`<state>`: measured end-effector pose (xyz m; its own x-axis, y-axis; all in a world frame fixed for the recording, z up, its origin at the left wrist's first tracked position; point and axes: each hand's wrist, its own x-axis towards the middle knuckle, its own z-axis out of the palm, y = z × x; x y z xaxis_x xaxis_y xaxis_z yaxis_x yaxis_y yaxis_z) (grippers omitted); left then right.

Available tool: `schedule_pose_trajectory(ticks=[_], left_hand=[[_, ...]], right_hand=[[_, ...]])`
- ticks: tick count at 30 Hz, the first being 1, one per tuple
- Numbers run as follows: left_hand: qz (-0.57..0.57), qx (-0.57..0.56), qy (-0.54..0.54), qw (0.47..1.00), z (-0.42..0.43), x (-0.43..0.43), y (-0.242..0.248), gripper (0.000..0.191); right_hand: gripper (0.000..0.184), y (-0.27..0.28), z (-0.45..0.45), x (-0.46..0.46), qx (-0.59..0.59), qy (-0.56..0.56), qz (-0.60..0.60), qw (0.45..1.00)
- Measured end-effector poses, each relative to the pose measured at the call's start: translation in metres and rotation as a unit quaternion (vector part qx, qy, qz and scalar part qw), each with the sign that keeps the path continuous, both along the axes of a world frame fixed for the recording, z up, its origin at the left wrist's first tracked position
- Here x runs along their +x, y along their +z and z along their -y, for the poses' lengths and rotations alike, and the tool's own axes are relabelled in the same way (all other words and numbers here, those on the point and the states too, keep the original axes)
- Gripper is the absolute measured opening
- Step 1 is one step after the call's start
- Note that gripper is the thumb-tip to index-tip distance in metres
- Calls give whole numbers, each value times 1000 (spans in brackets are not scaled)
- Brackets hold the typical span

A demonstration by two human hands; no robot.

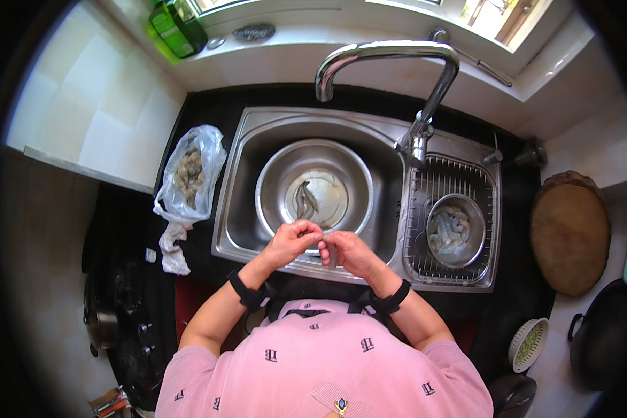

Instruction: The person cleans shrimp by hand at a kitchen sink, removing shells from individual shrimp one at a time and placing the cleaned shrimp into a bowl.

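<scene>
Over the near rim of a round steel basin, my left hand and my right hand meet at the fingertips. A greyish shrimp hangs from the right fingers, and the left thumb and forefinger pinch at its upper end; the fingers partly hide it. Two or so unpeeled shrimp lie on the basin floor. To the right, a small steel bowl holds several peeled shrimp. Left of the sink, an open plastic bag contains what look like shrimp shells and heads.
A chrome faucet arches over the steel sink. The small bowl rests on a wire rack. A crumpled cloth or tissue lies below the bag. At right are a wooden chopping board, a dark wok and a white colander.
</scene>
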<state>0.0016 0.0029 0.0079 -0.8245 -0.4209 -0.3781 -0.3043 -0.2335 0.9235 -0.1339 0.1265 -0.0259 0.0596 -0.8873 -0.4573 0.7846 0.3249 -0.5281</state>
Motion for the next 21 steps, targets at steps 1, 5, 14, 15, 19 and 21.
schedule_pose_trajectory(ticks=[1, 5, 14, 15, 19, 21], left_hand=[[13, 21, -3, 1000, 0, -1, 5, 13], [24, 55, -4, 998, 4, -2, 7, 15], [50, 112, -52, 991, 10, -2, 18, 16], [47, 120, -52, 990, 10, -1, 18, 16], [46, 132, -43, 989, 14, 1, 17, 14], [49, 141, -51, 987, 17, 2, 13, 13]], right_hand=[[23, 0, -1, 0, -6, -9, 10, 1000], [22, 4, 0, 3, -16, -22, 13, 1000], [20, 6, -5, 9, -43, -22, -29, 998], [20, 6, -5, 9, -38, -21, -24, 999], [20, 10, -5, 9, -38, -1, -12, 999], [20, 11, -6, 7, -52, 14, 3, 999]])
